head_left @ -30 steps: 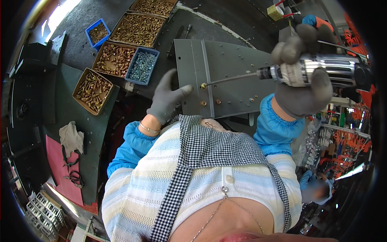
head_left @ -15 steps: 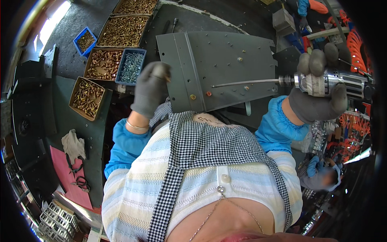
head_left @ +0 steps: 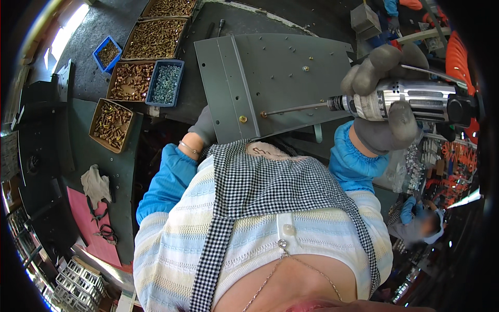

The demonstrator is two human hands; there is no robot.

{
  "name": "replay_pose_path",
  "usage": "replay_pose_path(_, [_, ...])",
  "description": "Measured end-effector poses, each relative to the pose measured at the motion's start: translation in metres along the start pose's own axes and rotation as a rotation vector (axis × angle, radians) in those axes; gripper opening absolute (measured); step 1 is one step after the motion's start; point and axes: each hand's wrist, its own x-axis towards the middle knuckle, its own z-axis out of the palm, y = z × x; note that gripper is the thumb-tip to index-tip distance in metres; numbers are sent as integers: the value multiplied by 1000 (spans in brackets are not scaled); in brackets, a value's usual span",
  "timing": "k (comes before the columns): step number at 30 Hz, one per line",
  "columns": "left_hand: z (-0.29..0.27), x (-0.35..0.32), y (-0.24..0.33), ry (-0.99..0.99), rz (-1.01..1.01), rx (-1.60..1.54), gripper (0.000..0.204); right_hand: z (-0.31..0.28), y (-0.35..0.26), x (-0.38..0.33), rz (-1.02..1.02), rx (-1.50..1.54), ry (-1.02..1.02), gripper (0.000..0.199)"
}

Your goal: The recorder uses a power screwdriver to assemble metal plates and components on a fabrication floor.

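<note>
My gloved right hand [head_left: 387,99] is wrapped round a silver power screwdriver [head_left: 416,101] with a long thin bit. The bit's tip meets a small brass-coloured fastener [head_left: 263,114] on a grey metal panel [head_left: 286,67]. Another yellowish nut [head_left: 243,119] sits left of it, across the panel's raised seam. My gloved left hand [head_left: 204,127] is at the panel's near left edge; its fingers go out of sight under the panel, so what they hold or touch is hidden.
Boxes of brass-coloured bolts [head_left: 135,80] stand left of the panel, beside a blue bin of silvery nuts [head_left: 166,83]. Scissors [head_left: 106,234] and a cloth glove [head_left: 96,184] lie near a pink sheet [head_left: 88,223]. Orange coiled hoses [head_left: 457,62] hang at right. Another person [head_left: 416,221] is at lower right.
My left hand has come down from beside the nut bin to beneath the panel's near edge. The screwdriver has moved left, bringing its bit tip onto the fastener.
</note>
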Motion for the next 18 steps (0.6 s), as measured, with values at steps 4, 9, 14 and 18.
replay_pose_path(4, [15,23,-6,15,21,-55,35,1,2,3,3,-31,-14,67])
replay_pose_path(9, [18,23,-21,10,43,-118,35,0,-2,-1,47,-111,212,61])
replay_pose_path(14, [19,28,-33,-5,64,-172,34,-10,-1,-4,93,-25,235,62])
replay_pose_path(18, [20,33,-44,-31,78,-215,34,-19,-2,-2,109,51,116,64])
